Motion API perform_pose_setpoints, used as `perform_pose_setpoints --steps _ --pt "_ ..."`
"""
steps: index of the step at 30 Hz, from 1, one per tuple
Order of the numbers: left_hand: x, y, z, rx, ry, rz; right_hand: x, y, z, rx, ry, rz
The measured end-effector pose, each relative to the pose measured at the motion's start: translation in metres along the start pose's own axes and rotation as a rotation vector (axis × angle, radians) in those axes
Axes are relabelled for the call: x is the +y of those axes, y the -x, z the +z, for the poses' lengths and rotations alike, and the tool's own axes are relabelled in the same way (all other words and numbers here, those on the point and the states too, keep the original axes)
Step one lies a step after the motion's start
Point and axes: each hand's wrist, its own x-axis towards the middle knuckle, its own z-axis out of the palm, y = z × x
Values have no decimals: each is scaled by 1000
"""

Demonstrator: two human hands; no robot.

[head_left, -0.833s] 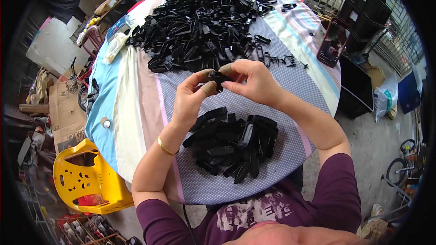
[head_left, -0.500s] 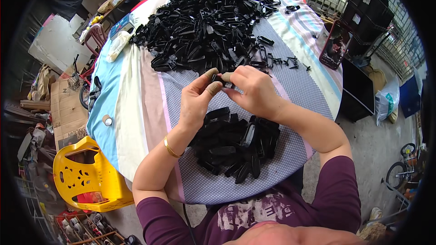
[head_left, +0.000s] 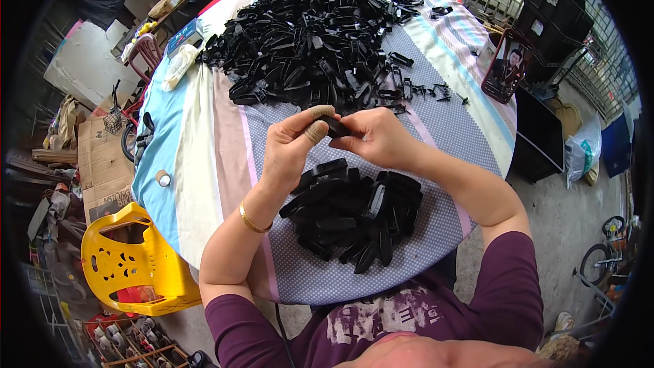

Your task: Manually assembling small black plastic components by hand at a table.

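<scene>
Between both hands is a small black plastic piece (head_left: 334,127), long and narrow. My left hand (head_left: 291,142), with tan wraps on thumb and forefinger, pinches its left end. My right hand (head_left: 379,138) grips the other end between thumb and fingers. Just beyond them spreads a large heap of loose black plastic parts (head_left: 306,41). Nearer to me, below the hands, lies a smaller pile of similar black pieces (head_left: 354,211). The exact kind of the held piece cannot be made out.
The round table has a striped, dotted cloth (head_left: 211,184). A phone (head_left: 505,67) stands at its right edge, a small roll (head_left: 163,178) lies at the left, and tiny black bits (head_left: 436,91) lie right of the heap. A yellow plastic chair (head_left: 136,259) stands left.
The black piece between my hands has been turned and now shows a long dark side. My right hand's fingers have closed further round it.
</scene>
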Motion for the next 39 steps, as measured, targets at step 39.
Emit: perform_pose_setpoints --steps 39 --pt "-21 -27 -5 -51 -315 0 20 -11 -17 229 -787 83"
